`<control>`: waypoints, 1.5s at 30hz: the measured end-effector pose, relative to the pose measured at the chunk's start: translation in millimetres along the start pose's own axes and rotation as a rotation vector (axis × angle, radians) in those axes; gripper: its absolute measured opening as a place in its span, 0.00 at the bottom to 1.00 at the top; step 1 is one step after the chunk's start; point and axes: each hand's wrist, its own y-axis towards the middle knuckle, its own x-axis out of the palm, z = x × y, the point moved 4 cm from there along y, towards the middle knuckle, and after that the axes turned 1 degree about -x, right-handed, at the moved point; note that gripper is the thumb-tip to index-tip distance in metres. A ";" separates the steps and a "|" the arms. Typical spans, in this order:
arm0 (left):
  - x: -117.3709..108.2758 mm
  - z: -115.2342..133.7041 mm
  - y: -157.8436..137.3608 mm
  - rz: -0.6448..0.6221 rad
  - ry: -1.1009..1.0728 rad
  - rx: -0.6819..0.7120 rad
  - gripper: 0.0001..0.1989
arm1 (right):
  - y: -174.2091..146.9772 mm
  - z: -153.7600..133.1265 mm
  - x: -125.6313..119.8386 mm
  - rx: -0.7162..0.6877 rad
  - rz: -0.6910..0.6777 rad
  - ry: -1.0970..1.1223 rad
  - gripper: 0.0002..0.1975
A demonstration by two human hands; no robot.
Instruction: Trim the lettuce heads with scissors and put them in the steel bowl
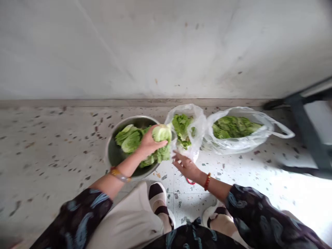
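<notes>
Presently clasping a lettuce head [163, 132] in left hand [150, 141] over metal basin [113, 152], with right hand [188, 168] spread near left plastic bag [200, 128].

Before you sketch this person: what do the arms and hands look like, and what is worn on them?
The left hand and right hand are gloveless. The dark sleeves carry blue paisley-like shapes. On the left are an amber-coloured bracelet and a pale bangle; on the right, a red beaded bracelet.
</notes>
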 end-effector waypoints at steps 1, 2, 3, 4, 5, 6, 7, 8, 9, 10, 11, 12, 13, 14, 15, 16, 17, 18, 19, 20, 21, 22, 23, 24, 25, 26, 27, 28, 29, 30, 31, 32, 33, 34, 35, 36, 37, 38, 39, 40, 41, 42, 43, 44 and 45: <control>-2.3 -2.6 4.9 0.028 0.030 -0.022 0.38 | -11.4 20.0 8.3 0.104 -0.123 -0.097 0.27; -2.7 -4.3 9.7 0.033 0.048 -0.033 0.39 | -23.7 38.8 14.2 0.187 -0.184 -0.156 0.24; -1.8 -5.7 13.8 0.032 0.062 -0.049 0.39 | -35.7 55.9 19.0 0.264 -0.214 -0.205 0.21; 0.8 -6.8 16.7 0.015 0.070 -0.071 0.39 | -46.5 70.8 22.8 0.332 -0.216 -0.244 0.20; 4.4 -7.3 18.4 -0.008 0.074 -0.092 0.40 | -55.4 83.1 26.1 0.390 -0.200 -0.273 0.20; 8.8 -7.4 18.7 -0.034 0.076 -0.114 0.40 | -62.2 93.0 29.7 0.440 -0.189 -0.304 0.20; 13.5 -7.4 18.0 -0.061 0.074 -0.131 0.40 | -66.5 100.6 33.5 0.478 -0.180 -0.332 0.21; 18.1 -7.2 16.8 -0.085 0.069 -0.140 0.41 | -68.5 105.9 37.5 0.504 -0.171 -0.358 0.22; 22.2 -7.2 15.4 -0.103 0.063 -0.142 0.41 | -68.4 109.5 41.7 0.522 -0.162 -0.383 0.23; 25.6 -7.5 14.0 -0.118 0.056 -0.139 0.41 | -66.9 111.7 45.7 0.536 -0.152 -0.408 0.24; 28.2 -8.2 12.8 -0.130 0.051 -0.138 0.41 | -64.6 113.0 49.5 0.547 -0.141 -0.433 0.25; 29.8 -9.2 11.8 -0.135 0.049 -0.135 0.41 | -62.3 113.5 52.9 0.556 -0.129 -0.457 0.26; 30.5 -10.3 11.1 -0.135 0.049 -0.132 0.40 | -60.2 113.5 55.6 0.560 -0.118 -0.478 0.26; 30.4 -11.3 10.4 -0.132 0.049 -0.129 0.40 | -58.8 112.9 57.9 0.559 -0.109 -0.495 0.26; 29.8 -12.0 9.8 -0.128 0.047 -0.124 0.40 | -58.1 112.0 59.6 0.553 -0.102 -0.507 0.25; 28.9 -12.4 9.1 -0.124 0.042 -0.118 0.40 | -58.2 110.5 60.9 0.543 -0.098 -0.514 0.24; 27.9 -12.6 8.4 -0.122 0.034 -0.115 0.39 | -58.8 108.6 62.0 0.532 -0.094 -0.519 0.23; 26.9 -12.6 7.7 -0.121 0.025 -0.115 0.39 | -59.6 106.2 63.2 0.518 -0.089 -0.522 0.22; 26.0 -12.6 7.0 -0.120 0.015 -0.119 0.39 | -60.3 103.3 64.7 0.503 -0.085 -0.524 0.21; 25.1 -12.5 6.2 -0.115 0.004 -0.126 0.39 | -60.4 100.1 66.8 0.487 -0.084 -0.524 0.22; 24.5 -12.2 5.5 -0.111 -0.008 -0.133 0.39 | -60.0 96.7 69.8 0.471 -0.088 -0.522 0.23; 24.1 -11.7 4.8 -0.105 -0.018 -0.140 0.39 | -58.9 93.7 73.4 0.457 -0.095 -0.519 0.25; 23.9 -11.1 4.2 -0.097 -0.025 -0.144 0.39 | -57.3 91.3 77.2 0.448 -0.104 -0.516 0.27; 23.9 -10.4 3.7 -0.090 -0.031 -0.147 0.39 | -55.4 89.9 80.9 0.447 -0.112 -0.515 0.28; 23.9 -9.7 3.2 -0.085 -0.034 -0.149 0.39 | -53.5 89.6 83.9 0.450 -0.117 -0.514 0.28; 23.9 -9.1 2.7 -0.082 -0.036 -0.151 0.39 | -51.8 90.5 86.0 0.456 -0.117 -0.514 0.26; 23.8 -8.7 2.4 -0.080 -0.039 -0.153 0.39 | -50.7 92.4 86.8 0.460 -0.116 -0.512 0.24; 23.5 -8.6 2.1 -0.078 -0.045 -0.156 0.40 | -50.4 95.3 86.5 0.463 -0.115 -0.509 0.22; 23.1 -8.9 1.9 -0.078 -0.049 -0.160 0.40 | -51.1 98.8 85.0 0.465 -0.116 -0.503 0.22; 22.3 -9.5 1.9 -0.076 -0.052 -0.164 0.40 | -52.8 102.7 82.3 0.467 -0.116 -0.496 0.22; 21.2 -10.3 1.9 -0.070 -0.051 -0.167 0.40 | -55.4 106.7 78.6 0.470 -0.115 -0.489 0.23; 20.1 -11.4 2.0 -0.065 -0.047 -0.171 0.41 | -58.8 110.7 74.1 0.477 -0.113 -0.483 0.23; 19.1 -12.6 2.1 -0.061 -0.043 -0.174 0.41 | -62.8 114.3 69.1 0.488 -0.111 -0.477 0.24; 18.4 -13.6 2.2 -0.062 -0.040 -0.178 0.41 | -66.8 117.5 63.8 0.503 -0.109 -0.472 0.24; 18.2 -14.5 2.2 -0.069 -0.042 -0.180 0.40 | -70.7 120.0 58.7 0.519 -0.110 -0.464 0.25; 18.3 -15.1 2.2 -0.078 -0.046 -0.182 0.40 | -73.9 121.9 54.0 0.537 -0.113 -0.454 0.25; 18.7 -15.4 2.1 -0.087 -0.052 -0.185 0.40 | -76.4 123.1 49.7 0.555 -0.117 -0.442 0.26; 19.0 -15.3 1.9 -0.091 -0.055 -0.185 0.39 | -77.9 123.6 46.0 0.573 -0.121 -0.427 0.27; 19.1 -15.0 1.8 -0.091 -0.056 -0.186 0.39 | -78.6 123.6 42.7 0.591 -0.125 -0.407 0.27; 19.1 -14.6 1.6 -0.089 -0.057 -0.187 0.40 | -78.6 123.1 39.9 0.608 -0.132 -0.382 0.27; 18.8 -14.1 1.4 -0.086 -0.060 -0.185 0.40 | -78.2 122.1 37.5 0.622 -0.144 -0.348 0.25; 18.2 -13.6 1.2 -0.083 -0.065 -0.183 0.40 | -77.6 120.4 35.5 0.633 -0.163 -0.303 0.22; 17.1 -13.3 1.0 -0.079 -0.073 -0.180 0.40 | -77.2 117.7 33.8 0.636 -0.190 -0.247 0.18; 15.4 -13.4 0.8 -0.071 -0.083 -0.180 0.40 | -77.3 113.8 32.1 0.630 -0.223 -0.178 0.14; 13.2 -13.8 0.6 -0.060 -0.092 -0.182 0.40 | -78.0 108.3 30.2 0.617 -0.261 -0.100 0.12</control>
